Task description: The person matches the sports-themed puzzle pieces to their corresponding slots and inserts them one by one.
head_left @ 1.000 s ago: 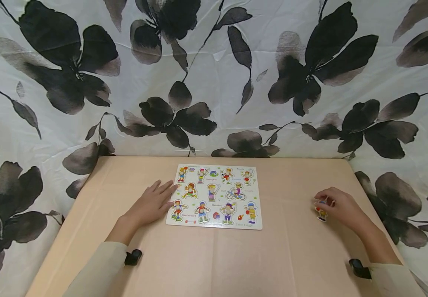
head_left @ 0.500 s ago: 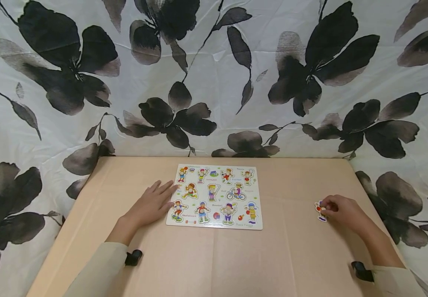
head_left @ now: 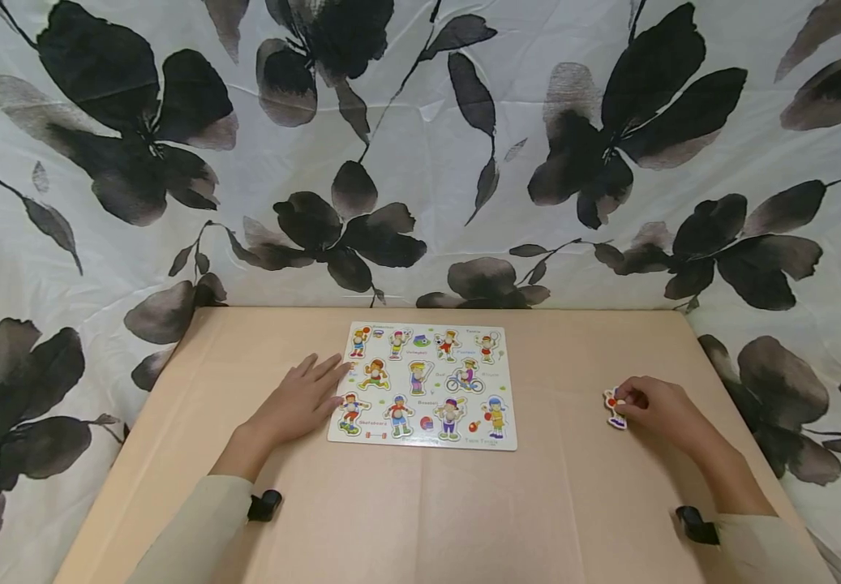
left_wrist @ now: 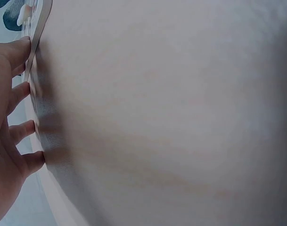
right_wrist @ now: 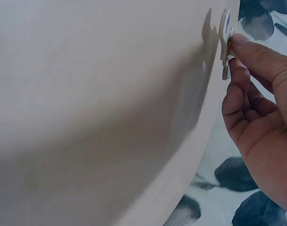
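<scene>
A white puzzle board (head_left: 433, 405) with rows of cartoon sports figures lies at the middle of the table. My left hand (head_left: 302, 403) rests at its left edge, fingers stretched out and the tips touching the board. The left wrist view shows the left fingers (left_wrist: 21, 132) spread along the edge, with only a sliver of the board (left_wrist: 39, 21) visible. Off to the right, my right hand (head_left: 661, 412) pinches a small figure-shaped puzzle piece (head_left: 615, 415) between thumb and fingers. The right wrist view has that piece (right_wrist: 224, 35) edge-on, apart from its shadow on the table.
The beige table (head_left: 464, 511) spreads around the board and between both hands. Behind it and at its sides hangs or lies a white cloth (head_left: 464, 162) with dark flowers. Black straps (head_left: 265, 505) sit at both wrists, by the pale sleeves.
My right hand has shifted slightly, with the puzzle piece turned in the fingers and now a little further left and up. The left hand and the board stay still.
</scene>
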A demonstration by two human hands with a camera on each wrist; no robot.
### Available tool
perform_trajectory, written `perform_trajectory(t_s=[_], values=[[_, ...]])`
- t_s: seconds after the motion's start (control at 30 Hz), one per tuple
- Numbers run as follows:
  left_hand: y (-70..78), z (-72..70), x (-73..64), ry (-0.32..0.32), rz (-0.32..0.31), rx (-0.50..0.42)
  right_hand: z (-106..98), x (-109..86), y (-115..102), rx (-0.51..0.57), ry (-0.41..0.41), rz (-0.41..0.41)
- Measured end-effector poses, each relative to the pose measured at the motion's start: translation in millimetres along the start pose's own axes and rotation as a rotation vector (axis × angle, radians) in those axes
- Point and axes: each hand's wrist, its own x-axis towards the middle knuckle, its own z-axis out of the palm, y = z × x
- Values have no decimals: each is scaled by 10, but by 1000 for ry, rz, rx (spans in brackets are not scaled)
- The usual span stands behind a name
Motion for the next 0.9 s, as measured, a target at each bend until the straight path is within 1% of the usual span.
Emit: perform_trajectory(t_s=[0.2, 0.43, 0.67, 0.9], values=[[7, -10, -5, 0, 0, 0, 51, 129, -248, 22, 11, -56], [-4, -13, -9, 1, 0, -2, 150, 303, -592, 44, 23, -131], [-15, -19, -6, 6, 4, -17, 316, 468, -966, 82, -34, -169], [-23, 2, 3, -5, 0, -18, 516, 532, -1238, 118, -62, -254]])
